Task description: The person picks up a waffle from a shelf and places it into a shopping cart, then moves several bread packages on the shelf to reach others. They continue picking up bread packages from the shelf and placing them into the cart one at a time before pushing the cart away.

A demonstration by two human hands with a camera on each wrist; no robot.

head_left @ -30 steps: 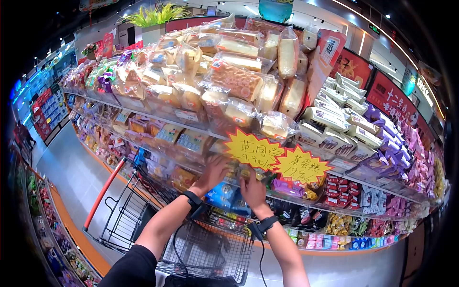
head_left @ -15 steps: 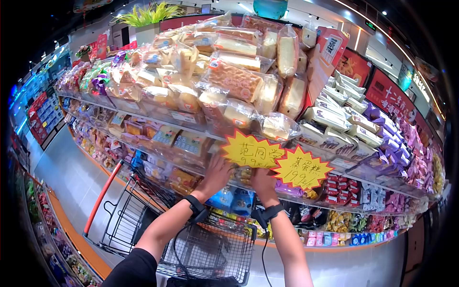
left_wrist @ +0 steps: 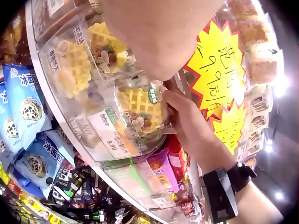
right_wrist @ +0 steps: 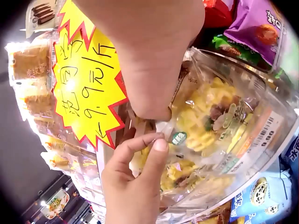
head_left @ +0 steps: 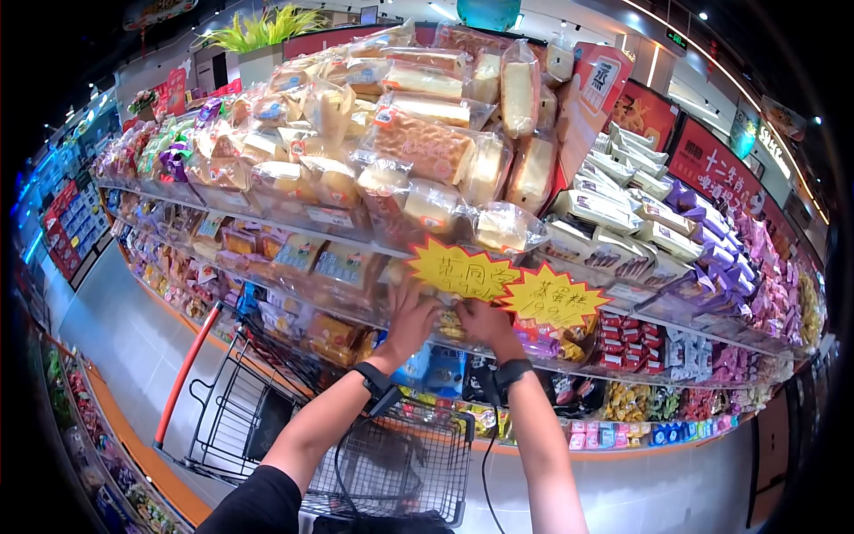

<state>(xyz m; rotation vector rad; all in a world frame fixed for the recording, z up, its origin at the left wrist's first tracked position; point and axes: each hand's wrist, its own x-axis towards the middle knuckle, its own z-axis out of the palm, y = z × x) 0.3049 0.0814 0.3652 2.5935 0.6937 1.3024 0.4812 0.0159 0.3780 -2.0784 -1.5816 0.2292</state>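
Note:
In the head view both hands reach into the middle shelf, under the yellow price signs, their fingers close together. Between them is a clear packet of yellow waffle (left_wrist: pixel 140 109) with a round green label. My left hand (head_left: pixel 409 325) pinches the packet's edge between thumb and forefinger, as the right wrist view shows. From the other side my right hand (head_left: pixel 489 327) holds the same edge with curled fingers, partly hidden behind the film. More waffle packets (left_wrist: pixel 72 67) lie beside it in a clear bin, behind a 9.90 price tag (left_wrist: pixel 112 135).
Yellow starburst signs (head_left: pixel 463 271) hang just above the hands. Blue snack bags (head_left: pixel 447 369) sit on the shelf below. A wire shopping cart (head_left: pixel 356 463) stands between the person and the shelf. Packaged breads (head_left: pixel 418 147) are piled on top.
My right hand has turned, its fingers now pointing left toward the left hand. Both hands have drawn closer together, and the head view has shifted slightly.

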